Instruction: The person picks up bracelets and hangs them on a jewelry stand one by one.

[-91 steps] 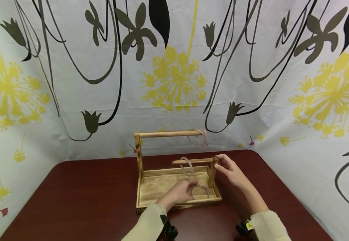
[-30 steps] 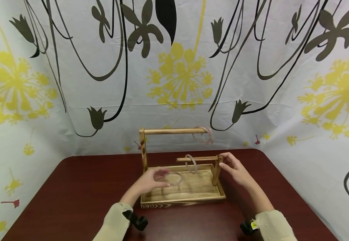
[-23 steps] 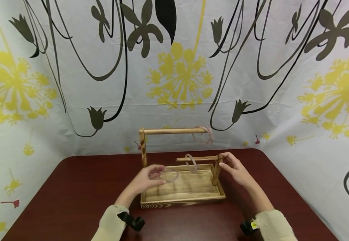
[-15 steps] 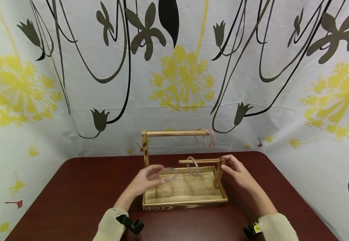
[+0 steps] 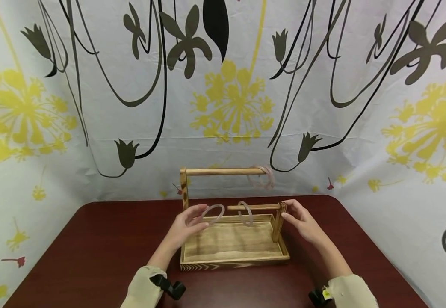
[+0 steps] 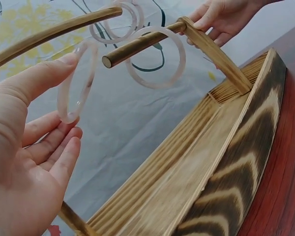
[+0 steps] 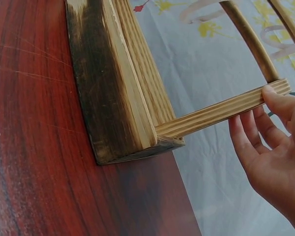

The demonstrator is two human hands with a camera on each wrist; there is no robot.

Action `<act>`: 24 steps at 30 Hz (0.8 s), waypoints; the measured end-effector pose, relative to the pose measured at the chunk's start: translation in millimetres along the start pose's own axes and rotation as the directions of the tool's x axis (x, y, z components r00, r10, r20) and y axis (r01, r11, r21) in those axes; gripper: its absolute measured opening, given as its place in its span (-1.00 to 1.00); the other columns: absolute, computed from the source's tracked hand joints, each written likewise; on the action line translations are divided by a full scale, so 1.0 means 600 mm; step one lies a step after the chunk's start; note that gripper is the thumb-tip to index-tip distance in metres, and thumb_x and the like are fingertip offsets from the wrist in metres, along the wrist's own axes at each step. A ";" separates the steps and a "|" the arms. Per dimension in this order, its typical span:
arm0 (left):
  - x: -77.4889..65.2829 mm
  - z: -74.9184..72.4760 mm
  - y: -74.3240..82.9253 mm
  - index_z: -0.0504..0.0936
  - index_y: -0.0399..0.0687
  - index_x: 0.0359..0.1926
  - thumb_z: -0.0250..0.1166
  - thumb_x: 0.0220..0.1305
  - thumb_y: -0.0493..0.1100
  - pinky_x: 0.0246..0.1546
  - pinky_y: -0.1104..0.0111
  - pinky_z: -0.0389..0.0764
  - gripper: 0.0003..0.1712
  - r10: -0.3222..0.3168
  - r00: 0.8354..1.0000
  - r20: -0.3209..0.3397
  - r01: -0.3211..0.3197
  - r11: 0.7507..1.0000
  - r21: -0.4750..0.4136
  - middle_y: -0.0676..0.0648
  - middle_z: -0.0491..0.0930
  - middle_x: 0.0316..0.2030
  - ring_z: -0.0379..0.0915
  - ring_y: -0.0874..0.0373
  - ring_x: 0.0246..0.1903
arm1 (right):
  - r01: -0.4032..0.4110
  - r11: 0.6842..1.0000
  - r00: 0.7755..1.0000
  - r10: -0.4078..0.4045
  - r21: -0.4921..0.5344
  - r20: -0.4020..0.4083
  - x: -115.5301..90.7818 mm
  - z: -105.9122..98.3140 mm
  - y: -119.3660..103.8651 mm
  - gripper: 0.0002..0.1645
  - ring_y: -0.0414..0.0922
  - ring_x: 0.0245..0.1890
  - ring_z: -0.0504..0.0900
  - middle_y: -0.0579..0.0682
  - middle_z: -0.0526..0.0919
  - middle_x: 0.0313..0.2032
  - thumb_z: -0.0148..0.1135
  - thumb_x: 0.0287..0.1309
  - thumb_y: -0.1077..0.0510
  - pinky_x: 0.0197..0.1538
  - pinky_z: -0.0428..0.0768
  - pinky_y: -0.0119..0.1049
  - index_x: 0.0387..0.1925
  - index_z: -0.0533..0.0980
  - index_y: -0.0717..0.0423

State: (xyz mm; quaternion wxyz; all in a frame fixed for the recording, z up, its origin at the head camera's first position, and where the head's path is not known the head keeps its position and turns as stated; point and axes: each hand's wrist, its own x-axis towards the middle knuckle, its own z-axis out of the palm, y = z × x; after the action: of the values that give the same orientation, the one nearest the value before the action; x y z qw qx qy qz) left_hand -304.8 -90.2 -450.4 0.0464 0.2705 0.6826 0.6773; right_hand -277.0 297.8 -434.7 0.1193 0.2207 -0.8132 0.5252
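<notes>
My left hand point(image 5: 180, 226) pinches a pale pink, translucent bangle point(image 6: 64, 98) between thumb and fingers, raised over the left part of the wooden tray. In the left wrist view the bangle stands tilted beside the free end of the lower rod point(image 6: 137, 48). Around that rod hangs another bangle point(image 6: 181, 59). My right hand point(image 5: 303, 222) grips the top of the short wooden post point(image 7: 211, 113) that carries the lower rod, thumb on one side and fingers on the other.
The rack's tray point(image 5: 234, 263) sits on the dark red table point(image 5: 122, 239). A taller upper rod point(image 5: 223, 171) runs behind, with pinkish bangles point(image 5: 272, 179) near its right end. A patterned white cloth point(image 5: 161, 124) hangs behind the table.
My left hand has lifted the bangle from the tray's right part, carried it left, and now turned it more upright near the lower rod's tip. My right hand keeps its grip on the post.
</notes>
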 end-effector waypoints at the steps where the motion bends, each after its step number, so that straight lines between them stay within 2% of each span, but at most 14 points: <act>1: 0.002 0.003 -0.001 0.32 -0.35 0.38 0.33 0.30 -0.31 0.33 0.43 0.42 -0.33 -0.002 1.000 -0.006 0.002 1.000 -0.014 -0.35 0.32 0.38 0.18 -0.25 0.42 | -0.005 1.000 1.000 0.005 -0.009 -0.006 0.000 0.000 0.001 -0.66 -0.46 -0.10 0.53 -0.35 0.54 -0.11 0.08 0.39 0.35 -0.07 0.51 -0.58 0.12 0.34 0.44; 7: 0.010 0.016 -0.004 0.32 -0.28 0.40 0.31 0.32 -0.30 0.28 0.44 0.47 -0.34 -0.045 0.998 -0.043 0.042 0.997 -0.063 -0.31 0.31 0.40 0.17 -0.20 0.45 | -0.029 0.999 0.999 0.028 -0.039 -0.024 -0.002 0.000 0.003 -0.66 -0.49 -0.09 0.50 -0.39 0.51 -0.10 0.09 0.39 0.34 -0.08 0.50 -0.56 0.12 0.36 0.43; 12: 0.020 0.027 -0.003 0.35 -0.32 0.37 0.30 0.30 -0.36 0.37 0.31 0.40 -0.36 -0.020 0.997 -0.070 0.015 0.998 -0.062 -0.32 0.35 0.37 0.21 -0.19 0.42 | -0.032 0.999 0.999 0.031 -0.032 -0.023 -0.001 0.000 0.004 -0.65 -0.49 -0.08 0.50 -0.41 0.52 -0.10 0.10 0.39 0.33 -0.08 0.50 -0.56 0.12 0.36 0.43; 19: 0.030 0.042 -0.005 0.35 -0.35 0.36 0.31 0.30 -0.35 0.43 0.16 0.32 -0.37 -0.014 0.998 -0.063 0.010 0.998 -0.069 -0.33 0.36 0.37 0.23 -0.19 0.41 | -0.033 0.999 0.999 0.032 -0.025 -0.026 -0.004 -0.002 0.003 -0.66 -0.49 -0.09 0.51 -0.38 0.52 -0.10 0.09 0.39 0.33 -0.09 0.51 -0.56 0.11 0.36 0.44; 24: 0.033 0.049 -0.007 0.36 -0.33 0.36 0.31 0.29 -0.36 0.41 0.19 0.35 -0.37 -0.022 0.997 -0.077 0.016 0.997 -0.075 -0.32 0.37 0.36 0.24 -0.18 0.40 | -0.026 1.000 0.999 0.026 -0.014 -0.020 -0.002 0.000 0.003 -0.66 -0.49 -0.08 0.51 -0.35 0.52 -0.10 0.09 0.39 0.33 -0.08 0.51 -0.55 0.11 0.35 0.44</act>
State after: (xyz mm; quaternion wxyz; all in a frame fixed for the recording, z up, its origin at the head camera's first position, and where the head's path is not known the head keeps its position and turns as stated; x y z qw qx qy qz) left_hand -310.4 -54.6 -450.9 0.0363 0.2355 0.6607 0.7118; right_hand -276.7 298.8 -436.6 0.1221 0.2041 -0.8185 0.5229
